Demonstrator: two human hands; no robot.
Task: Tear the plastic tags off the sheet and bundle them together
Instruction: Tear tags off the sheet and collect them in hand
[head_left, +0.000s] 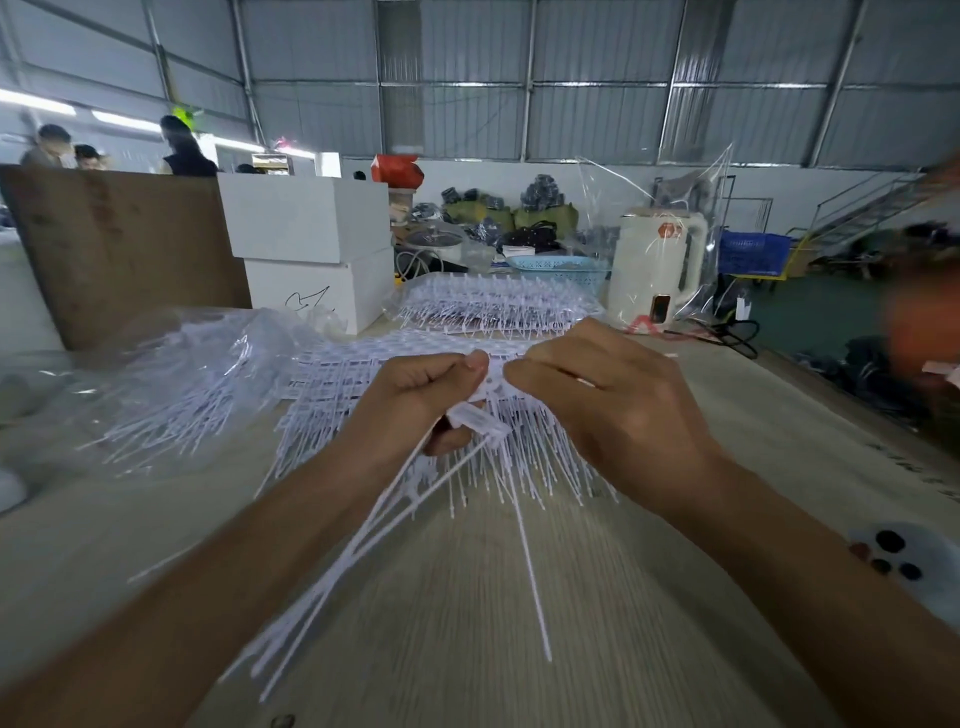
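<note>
While both hands meet at mid-frame, the left hand (415, 400) has its grip closed on a bundle of torn tags (363, 545), whose long tails trail toward the lower left. The right hand (613, 400) pinches a tag on the white sheet (545, 457) lying on the wooden counter (519, 623). More sheets (493, 304) are stacked behind.

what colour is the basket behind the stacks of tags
Light blue, with a lattice-pattern wall. The basket shows in the head view.
</note>
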